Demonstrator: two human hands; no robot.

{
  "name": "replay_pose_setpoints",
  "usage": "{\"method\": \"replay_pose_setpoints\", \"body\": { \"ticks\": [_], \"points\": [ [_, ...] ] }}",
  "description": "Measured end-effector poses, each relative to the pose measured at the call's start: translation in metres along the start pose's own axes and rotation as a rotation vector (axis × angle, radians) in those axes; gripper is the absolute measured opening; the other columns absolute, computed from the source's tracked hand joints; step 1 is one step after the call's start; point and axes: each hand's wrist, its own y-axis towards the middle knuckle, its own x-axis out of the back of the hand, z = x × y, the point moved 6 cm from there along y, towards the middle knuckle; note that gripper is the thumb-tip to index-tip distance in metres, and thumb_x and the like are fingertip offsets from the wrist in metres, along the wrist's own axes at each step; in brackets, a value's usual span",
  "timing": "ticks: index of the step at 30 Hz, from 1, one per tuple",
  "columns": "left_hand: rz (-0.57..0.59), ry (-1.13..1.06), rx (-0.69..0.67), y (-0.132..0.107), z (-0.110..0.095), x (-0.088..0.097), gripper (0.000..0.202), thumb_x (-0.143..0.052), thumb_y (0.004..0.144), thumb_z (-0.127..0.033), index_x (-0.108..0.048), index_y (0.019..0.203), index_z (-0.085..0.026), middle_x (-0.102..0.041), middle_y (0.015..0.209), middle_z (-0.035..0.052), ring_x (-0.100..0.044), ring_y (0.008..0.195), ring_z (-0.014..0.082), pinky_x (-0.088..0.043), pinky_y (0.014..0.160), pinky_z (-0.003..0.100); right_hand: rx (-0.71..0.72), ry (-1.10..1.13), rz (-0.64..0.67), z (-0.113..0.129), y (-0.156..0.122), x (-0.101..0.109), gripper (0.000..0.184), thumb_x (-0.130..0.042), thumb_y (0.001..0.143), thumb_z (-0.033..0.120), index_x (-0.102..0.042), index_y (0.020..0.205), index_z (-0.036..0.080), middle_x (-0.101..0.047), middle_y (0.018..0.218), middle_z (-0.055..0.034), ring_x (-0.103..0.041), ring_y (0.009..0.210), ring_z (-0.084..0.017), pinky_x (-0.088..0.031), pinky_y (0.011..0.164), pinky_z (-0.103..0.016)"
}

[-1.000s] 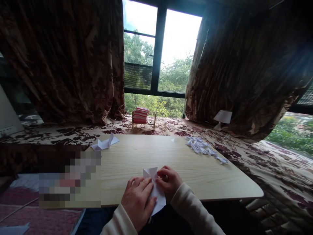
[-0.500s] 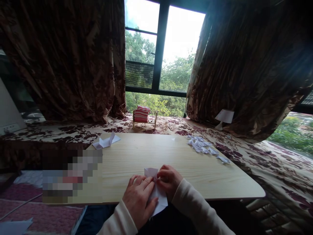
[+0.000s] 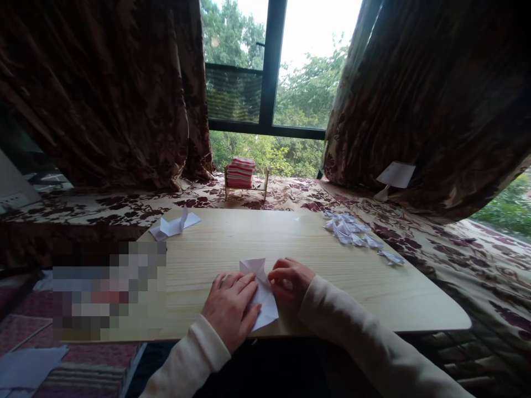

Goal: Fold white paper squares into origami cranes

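Note:
A folded white sheet of paper (image 3: 265, 309) lies near the front edge of the wooden table, creased, with a pointed fold at its far end. My left hand (image 3: 230, 304) rests flat across its left side, fingers stretched out and thumb apart, pressing it down. At the paper's right edge, my right hand (image 3: 292, 279) has its fingers curled in and its thumb and forefinger pinched on the edge. The tips of the right fingers are partly hidden.
Several folded paper pieces (image 3: 348, 229) lie in a cluster at the table's (image 3: 232, 243) back right. More folded paper (image 3: 174, 224) stands at the back left. Beyond are a small rack of pink striped cloths (image 3: 240, 172) and a small white lamp (image 3: 396, 174). A blurred patch covers the left.
The view has tipped down slightly. My right hand has moved from over the paper's upper part to its right edge, uncovering the pointed fold. My left hand stays on the paper.

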Motion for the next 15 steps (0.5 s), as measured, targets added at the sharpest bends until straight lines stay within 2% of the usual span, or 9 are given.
{"method": "replay_pose_setpoints", "body": {
  "ticks": [5, 9, 12, 15],
  "points": [
    [-0.033, -0.058, 0.029, -0.002, -0.001, 0.001, 0.030, -0.047, 0.078, -0.027, -0.055, 0.107, -0.029, -0.055, 0.120, 0.0000, -0.043, 0.109, 0.0244, -0.026, 0.094, 0.048, 0.086, 0.017, 0.015, 0.002, -0.009, 0.011, 0.022, -0.054, 0.073, 0.023, -0.062, 0.092, 0.018, -0.056, 0.080, -0.0065, -0.048, 0.072, -0.018, -0.042, 0.065, -0.034],
    [0.006, -0.014, 0.009, 0.001, -0.006, 0.003, 0.033, -0.047, 0.077, -0.019, -0.055, 0.107, -0.028, -0.053, 0.120, 0.0024, -0.040, 0.113, 0.0247, -0.024, 0.097, 0.049, 0.137, 0.066, 0.006, 0.009, -0.012, 0.016, 0.030, -0.048, 0.076, 0.015, -0.054, 0.106, 0.017, -0.055, 0.085, -0.0079, -0.048, 0.075, -0.018, -0.042, 0.064, -0.033],
    [0.005, 0.005, 0.018, 0.006, -0.006, 0.006, 0.032, -0.047, 0.075, -0.016, -0.057, 0.103, -0.028, -0.054, 0.115, 0.0048, -0.041, 0.112, 0.0238, -0.025, 0.098, 0.048, 0.240, 0.034, -0.035, 0.014, -0.008, 0.016, 0.031, -0.045, 0.075, 0.014, -0.055, 0.105, 0.018, -0.055, 0.084, -0.0081, -0.048, 0.070, -0.018, -0.042, 0.058, -0.031],
    [-0.021, 0.017, 0.030, 0.008, 0.000, 0.004, 0.027, -0.050, 0.074, -0.019, -0.059, 0.097, -0.029, -0.058, 0.107, 0.0044, -0.045, 0.108, 0.0235, -0.027, 0.097, 0.047, 0.278, -0.059, -0.089, 0.011, -0.004, 0.015, 0.029, -0.046, 0.074, 0.012, -0.058, 0.099, 0.018, -0.056, 0.072, -0.0052, -0.048, 0.060, -0.016, -0.041, 0.051, -0.027]
  ]
}}
